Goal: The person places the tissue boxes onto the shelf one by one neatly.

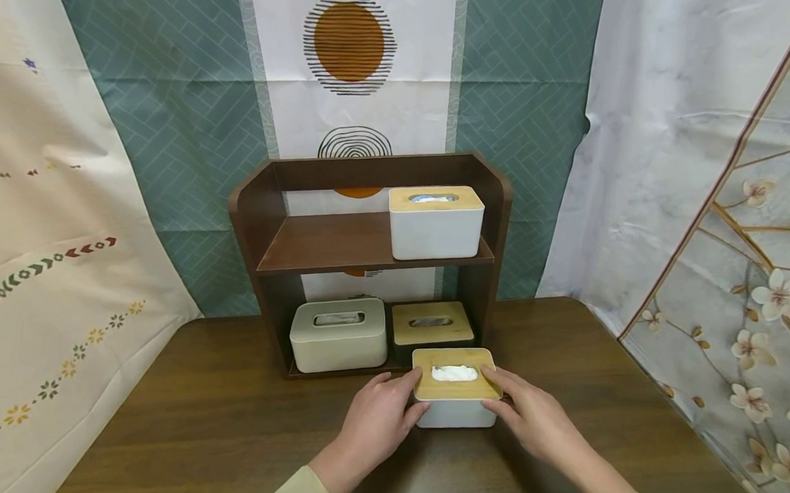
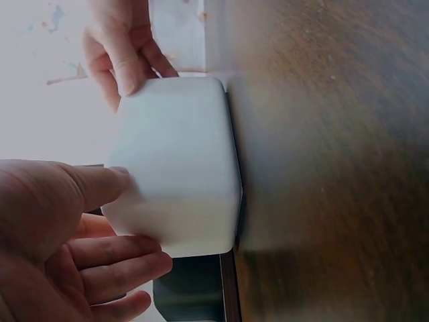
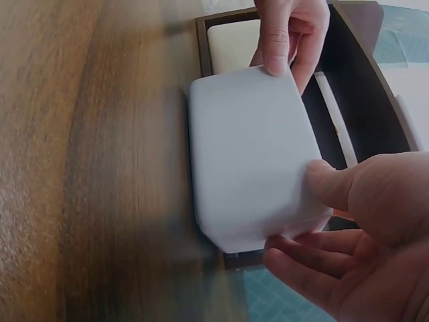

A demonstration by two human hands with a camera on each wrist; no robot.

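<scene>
A white tissue box (image 1: 455,413) with a light wooden lid sits in front of the shelf's lower right side, white tissue showing in its slot. My left hand (image 1: 376,420) grips its left end, with the thumb on the near face. At the opposite end, my right hand (image 1: 538,420) holds the box the same way. Both wrist views show the thumbs pressed on the white front face (image 2: 177,144) (image 3: 251,141). Whether the box's base touches the table cannot be told.
A brown two-tier shelf (image 1: 325,240) stands behind on the wooden table (image 1: 228,430). Another white, wood-lidded tissue box (image 1: 437,233) is on its upper right. Below are a cream tissue box (image 1: 341,345) at left and a dark one with a wooden lid (image 1: 460,326) at right.
</scene>
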